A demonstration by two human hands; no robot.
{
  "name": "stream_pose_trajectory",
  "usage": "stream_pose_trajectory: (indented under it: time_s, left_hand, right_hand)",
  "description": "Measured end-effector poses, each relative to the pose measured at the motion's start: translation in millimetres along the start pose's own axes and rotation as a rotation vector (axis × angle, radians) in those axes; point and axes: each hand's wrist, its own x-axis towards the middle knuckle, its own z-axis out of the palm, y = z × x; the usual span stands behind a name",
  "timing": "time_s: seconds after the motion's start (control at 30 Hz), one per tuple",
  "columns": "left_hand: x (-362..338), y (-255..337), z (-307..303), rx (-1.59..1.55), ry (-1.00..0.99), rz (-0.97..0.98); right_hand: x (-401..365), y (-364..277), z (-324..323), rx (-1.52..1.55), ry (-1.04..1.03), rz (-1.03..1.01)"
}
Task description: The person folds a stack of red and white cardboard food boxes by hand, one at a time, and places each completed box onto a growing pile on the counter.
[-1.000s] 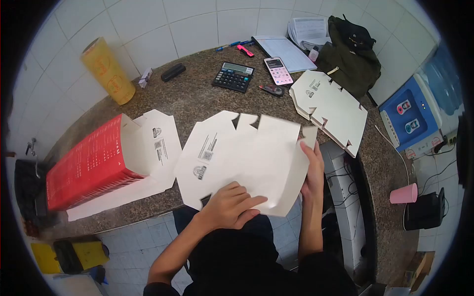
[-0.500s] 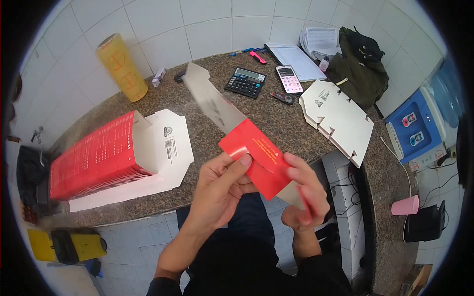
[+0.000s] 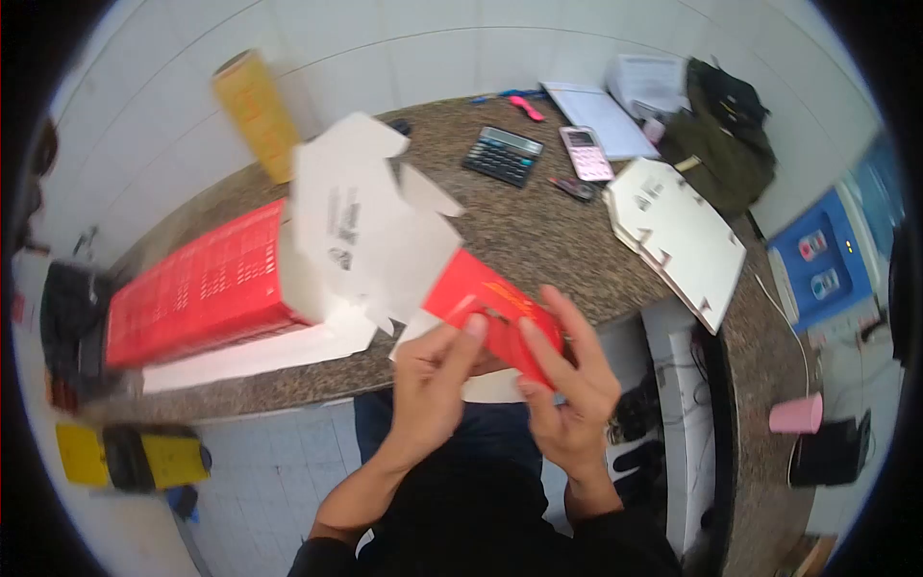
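A cardboard box blank (image 3: pixel 375 221) is held above the counter, in front of me. Its white side with printed marks and notched flaps faces up at the left, and its red panel (image 3: pixel 490 310) with yellow lettering lies between my hands. My left hand (image 3: pixel 433 380) is closed on the panel's near left part, thumb on top. Around the panel's right end, my right hand (image 3: pixel 572 389) grips with fingers on top; its thumb is near the lower edge. Partly behind the blank, a red carton (image 3: pixel 197 288) lies on the left of the counter.
A stack of white cardboard blanks (image 3: pixel 678 240) lies at the right. Behind are a calculator (image 3: pixel 503 156), a phone (image 3: pixel 586 154), a clipboard with paper (image 3: pixel 606 120) and a dark green bag (image 3: pixel 716 149). A yellow film roll (image 3: pixel 258 115) stands by the wall; a pink cup (image 3: pixel 796 414) is far right.
The blank has turned in my hands, so its broad white printed side now faces up at the left. My right fingers have moved onto the red panel. The view has shifted slightly.
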Motion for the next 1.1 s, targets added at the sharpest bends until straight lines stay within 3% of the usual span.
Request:
stream_pose_trajectory:
  time_s: [0.07, 0.17, 0.23, 0.4, 0.5, 0.67, 0.73, 0.77, 0.87, 0.97, 1.03, 1.1]
  left_hand:
    - [-4.6, 1.6, -9.6, 0.380, -0.011, 0.013]
    - [-5.5, -5.2, -1.0, 0.213, 0.108, 0.107]
    - [-4.8, 4.9, -4.9, 0.347, -0.028, 0.118]
    - [-10.9, 17.9, -16.4, 0.405, -0.002, 0.107]
    - [-11.8, 14.1, -23.8, 0.364, -0.059, 0.168]
    - [-10.9, 33.2, -45.7, 0.581, -0.178, 0.085]
    - [-11.3, 28.9, -50.8, 0.539, -0.267, 0.200]
    - [-12.8, 27.1, -52.4, 0.491, -0.353, 0.308]
    - [-18.1, 38.1, -50.8, 0.540, -0.397, 0.224]
    - [-20.9, 41.4, -50.0, 0.592, -0.460, 0.137]
    - [-21.2, 37.9, -46.8, 0.823, -0.260, 0.369]
    - [-18.9, 32.5, -41.0, 0.972, -0.105, 0.539]
  right_hand:
    - [-2.4, 2.0, 5.8, -0.076, 0.064, 0.109]
    - [-2.9, 4.1, 16.2, -0.195, 0.021, 0.102]
    - [-5.7, 0.3, 28.5, -0.221, 0.001, 0.070]
    - [-14.4, -6.4, 39.1, -0.145, -0.043, 0.045]
    - [-21.6, -0.2, 39.4, -0.211, -0.063, 0.072]
    - [-19.0, 6.3, 38.3, -0.191, -0.109, 0.037]
    - [-18.5, 15.6, 42.9, 0.311, 0.189, 0.336]
    - [-13.1, 20.5, 41.1, 0.308, 0.189, 0.338]
    - [9.2, 28.7, 42.7, 0.118, 0.252, 0.253]
    - [16.6, 32.4, 27.8, 0.073, 0.154, 0.166]
    - [10.5, 25.4, 26.1, 0.030, 0.146, 0.138]
    - [18.2, 8.5, 15.8, -0.064, 0.027, -0.014]
